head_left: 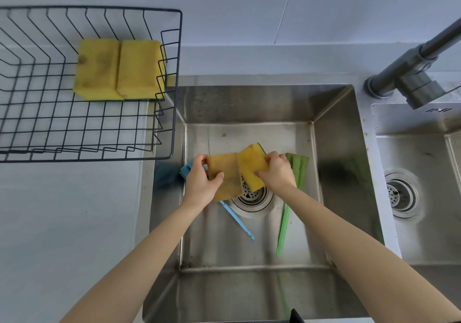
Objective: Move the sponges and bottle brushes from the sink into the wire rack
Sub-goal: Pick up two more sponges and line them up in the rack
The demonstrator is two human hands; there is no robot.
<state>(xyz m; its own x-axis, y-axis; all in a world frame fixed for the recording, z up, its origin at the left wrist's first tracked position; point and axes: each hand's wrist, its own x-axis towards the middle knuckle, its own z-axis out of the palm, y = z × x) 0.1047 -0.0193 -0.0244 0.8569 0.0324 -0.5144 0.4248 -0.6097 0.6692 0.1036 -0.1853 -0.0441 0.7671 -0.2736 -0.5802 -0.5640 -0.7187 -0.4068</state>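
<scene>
Head view shows two bare arms reaching down into a shiny sink [334, 148]. The left hand [199, 180] has its fingers squeezed on a brownish yellow sponge [224, 175]. The right hand [277, 173] has its fingers squeezed on a brighter yellow sponge [252, 165] with a dark back. The two sponges touch, just above the drain [252, 198]. A blue bottle brush [237, 219] lies on the sink floor under the left hand. A green bottle brush [298, 170] lies to the right, partly under the right hand. Far left, on the counter, a wire rack [50, 123] holds two yellow sponges [119, 69] side by side. A grey tap [411, 73] stands at the far right.
</scene>
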